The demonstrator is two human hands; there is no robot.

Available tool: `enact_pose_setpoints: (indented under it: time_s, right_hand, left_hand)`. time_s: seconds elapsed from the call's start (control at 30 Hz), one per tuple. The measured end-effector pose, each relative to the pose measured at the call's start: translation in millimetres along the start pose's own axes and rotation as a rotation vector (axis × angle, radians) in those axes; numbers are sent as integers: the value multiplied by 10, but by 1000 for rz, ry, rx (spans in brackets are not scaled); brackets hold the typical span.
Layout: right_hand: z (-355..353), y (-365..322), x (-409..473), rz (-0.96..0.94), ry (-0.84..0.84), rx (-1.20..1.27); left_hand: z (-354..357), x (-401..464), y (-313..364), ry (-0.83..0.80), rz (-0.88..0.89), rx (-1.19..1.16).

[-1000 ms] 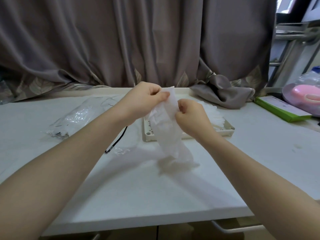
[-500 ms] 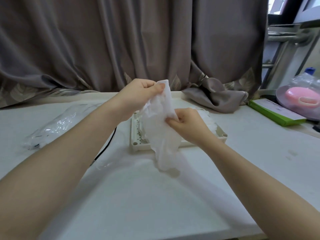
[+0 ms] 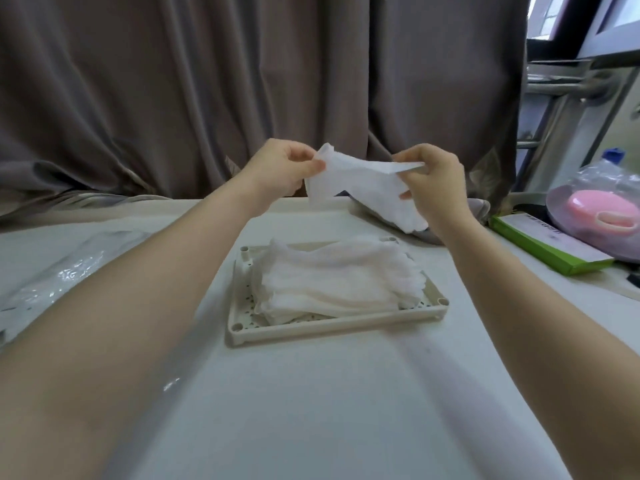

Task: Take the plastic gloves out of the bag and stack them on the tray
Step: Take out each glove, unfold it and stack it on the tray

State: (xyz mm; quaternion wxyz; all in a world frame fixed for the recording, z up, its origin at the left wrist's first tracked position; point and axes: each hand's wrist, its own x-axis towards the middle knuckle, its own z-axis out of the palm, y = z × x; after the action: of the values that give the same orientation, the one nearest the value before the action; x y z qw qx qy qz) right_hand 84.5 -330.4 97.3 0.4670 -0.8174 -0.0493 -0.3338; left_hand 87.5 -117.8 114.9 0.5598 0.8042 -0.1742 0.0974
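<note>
Plastic glove (image 3: 363,183) pinched between left hand (image 3: 277,171), right hand (image 3: 434,178) above tray (image 3: 332,329).

Home room: draped brown curtain (image 3: 207,98) behind white table (image 3: 311,410), window (image 3: 585,19) at right.

one thin white glove (image 3: 363,183) held up spread out, glove stack (image 3: 336,282) on beige tray (image 3: 332,328), clear bag (image 3: 52,275) far left

A grey-brown curtain (image 3: 207,98) hangs behind the white table (image 3: 311,410). At the table's right edge lies a green box (image 3: 550,247), with a pink object in clear plastic (image 3: 595,209) just beyond it.
</note>
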Motion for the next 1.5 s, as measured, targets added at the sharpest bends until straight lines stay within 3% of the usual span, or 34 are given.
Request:
enact_pose_setpoints:
  time_s: [0.1, 0.23, 0.4, 0.47, 0.57, 0.7, 0.73, 0.8, 0.87, 0.93, 1.03, 1.23, 1.4, 1.5]
  right_hand:
    - [33, 168, -142, -185, -111, -136]
    - [141, 550, -520, -322, -385, -430]
    - [249, 589, -778, -246, -576, -592]
    - [207, 559, -827, -130, -620, -561]
    - [57, 489, -859, 30, -548, -327]
    - [155, 489, -726, -211, -227, -381]
    - [250, 483, -682, -273, -264, -414]
    - [466, 451, -645, -328, -511, -544]
    - [579, 464, -679, -242, -746, -750]
    - [550, 601, -701, -90, -825, -878]
    - [387, 841, -704, 81, -837, -874]
    - [293, 863, -700, 259, -873, -727]
    - [377, 450, -819, 53, -707, -826]
    - [503, -58, -1016, -165, -631, -624]
  left_hand:
    - [27, -13, -249, -31, -2, 30]
    - [-67, -252, -712, -230, -51, 262]
    - [-107, -433, -874, -304, 55, 631]
    - [-122, -497, -862, -350, 49, 734]
    - [-166, -540, -844, -362, 60, 969]
    - [13, -508, -699, -101, 258, 958]
    - [130, -478, -646, -110, 301, 934]
    - [374, -429, -610, -222, 307, 980]
    - [509, -410, -731, -354, 199, 1141]
    - [463, -453, -920, -437, 22, 1269]
    - [292, -600, -1133, -450, -222, 1201]
    - [265, -699, -1089, -415, -305, 1095]
    - [157, -896, -953, -257, -33, 1032]
    - [-70, -1153, -836, -17, 250, 855]
